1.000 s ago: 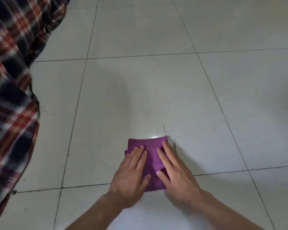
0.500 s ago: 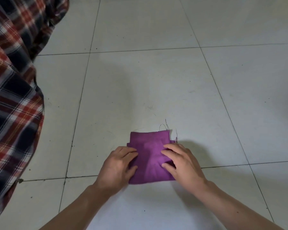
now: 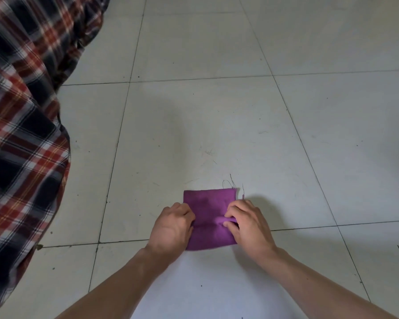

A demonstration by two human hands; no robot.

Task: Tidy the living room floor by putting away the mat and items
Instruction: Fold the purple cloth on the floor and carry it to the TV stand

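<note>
A small folded purple cloth (image 3: 209, 204) lies flat on the pale tiled floor (image 3: 217, 123), loose threads trailing from its far right corner. My left hand (image 3: 173, 225) grips its left edge with curled fingers. On the right side, my right hand (image 3: 248, 223) pinches a raised fold of the fabric between thumb and fingers. Both hands cover the cloth's side edges; its far end and near edge show.
A large red, black and white plaid fabric (image 3: 21, 134) fills the left side of the view, lying on the floor. Grout lines cross the tiles; small dark specks are scattered on the floor.
Both hands went from lying flat on top of the cloth to curling at its sides. A fold has been pinched up across the cloth's middle by the right hand.
</note>
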